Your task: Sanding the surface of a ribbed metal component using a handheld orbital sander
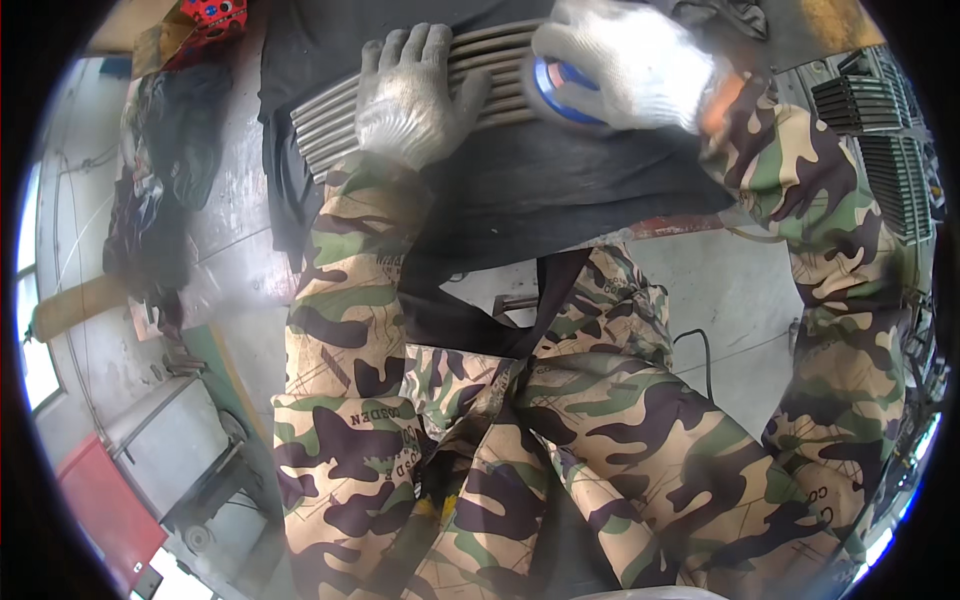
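Note:
A row of several slim metal rods (325, 125) lies side by side on a black cloth (560, 180) that covers the table in front of me. My left hand (412, 105), in a white knit glove, rests flat on the rods with its fingers forward and the thumb apart. To its right, my gloved right hand (635, 65) grips a round disc-shaped thing with a blue rim (548, 88), held at the rods' right part. Motion blur and the hand hide most of that disc, so its kind is unclear.
Stacked dark rods (880, 110) stand at the far right. Dark crumpled cloth (185, 150) hangs over the left side, near a red patterned item (215, 14). Lower left are a red panel (110, 510) and a whitish box (165, 435). A thin black cable (708, 360) runs beside my leg.

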Demonstrator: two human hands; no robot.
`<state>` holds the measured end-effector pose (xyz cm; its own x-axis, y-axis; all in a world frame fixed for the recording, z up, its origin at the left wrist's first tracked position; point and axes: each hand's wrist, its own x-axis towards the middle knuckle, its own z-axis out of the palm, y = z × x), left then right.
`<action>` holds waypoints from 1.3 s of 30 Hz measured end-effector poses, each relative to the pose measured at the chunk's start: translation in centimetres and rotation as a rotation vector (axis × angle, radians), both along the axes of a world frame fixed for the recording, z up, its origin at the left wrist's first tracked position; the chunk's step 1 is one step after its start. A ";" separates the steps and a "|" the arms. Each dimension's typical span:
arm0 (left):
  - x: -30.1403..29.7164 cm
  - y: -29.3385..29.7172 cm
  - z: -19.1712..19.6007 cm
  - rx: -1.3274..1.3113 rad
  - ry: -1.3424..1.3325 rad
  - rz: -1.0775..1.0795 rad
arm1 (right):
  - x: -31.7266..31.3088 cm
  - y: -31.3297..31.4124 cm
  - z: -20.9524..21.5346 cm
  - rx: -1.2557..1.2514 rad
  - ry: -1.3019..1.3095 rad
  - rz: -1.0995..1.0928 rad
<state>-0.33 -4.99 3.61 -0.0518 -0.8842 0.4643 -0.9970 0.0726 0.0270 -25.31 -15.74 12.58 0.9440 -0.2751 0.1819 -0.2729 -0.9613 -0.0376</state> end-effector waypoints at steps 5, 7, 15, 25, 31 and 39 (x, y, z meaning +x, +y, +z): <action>-0.3 -0.6 -1.1 -0.002 -0.024 0.142 | 1.1 -2.6 0.0 -0.043 0.048 -0.160; -0.2 -0.8 -1.2 -0.030 -0.034 0.164 | 0.1 -1.4 -0.1 -0.040 -0.008 -0.027; 0.3 -1.6 -2.0 -0.013 -0.027 0.164 | 2.3 -1.1 0.2 0.002 0.063 -0.077; -0.4 -1.5 -1.2 -0.010 -0.007 0.164 | 0.4 -1.8 -0.3 -0.079 0.002 -0.033; 0.3 -1.3 -1.6 0.004 -0.013 0.138 | 0.4 -2.8 0.2 -0.030 -0.015 -0.047; -0.2 -0.6 -1.3 0.047 -0.020 0.141 | 0.1 -3.5 -0.3 0.011 0.015 -0.058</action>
